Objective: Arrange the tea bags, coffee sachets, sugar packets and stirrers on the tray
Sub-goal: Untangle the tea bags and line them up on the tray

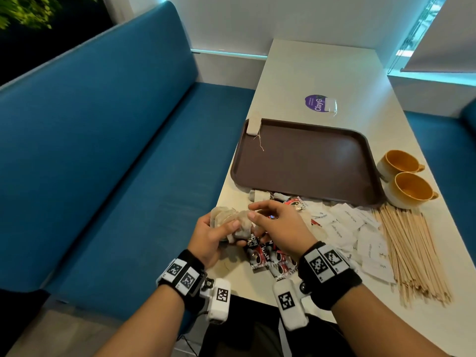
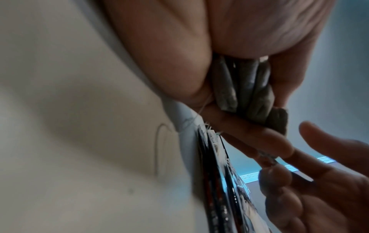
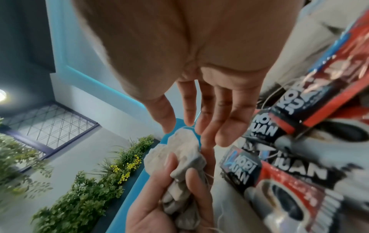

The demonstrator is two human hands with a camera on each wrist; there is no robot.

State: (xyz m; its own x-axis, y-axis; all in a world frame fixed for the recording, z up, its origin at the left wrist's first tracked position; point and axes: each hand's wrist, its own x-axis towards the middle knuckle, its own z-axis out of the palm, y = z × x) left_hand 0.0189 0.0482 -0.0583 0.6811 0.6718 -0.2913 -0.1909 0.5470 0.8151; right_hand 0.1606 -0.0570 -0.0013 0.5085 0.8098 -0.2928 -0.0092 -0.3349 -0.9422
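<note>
so the tray (image 1: pixel 304 161) sits mid-table with one tea bag (image 1: pixel 253 125) in its far left corner, two cups (image 1: pixel 404 179) just off its right side. sachets (image 1: pixel 268 258), sugar packets (image 1: pixel 347 228) and stirrers (image 1: pixel 412 251) are spread left to right along the near edge, a bench (image 1: pixel 103 150) on the left

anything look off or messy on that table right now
Yes. One tea bag straddles the far left rim of the tray rather than lying flat, its string trailing inside. The left hand grips a crumpled bunch of tea bags. Coffee sachets and sugar packets lie jumbled on the table.
</note>
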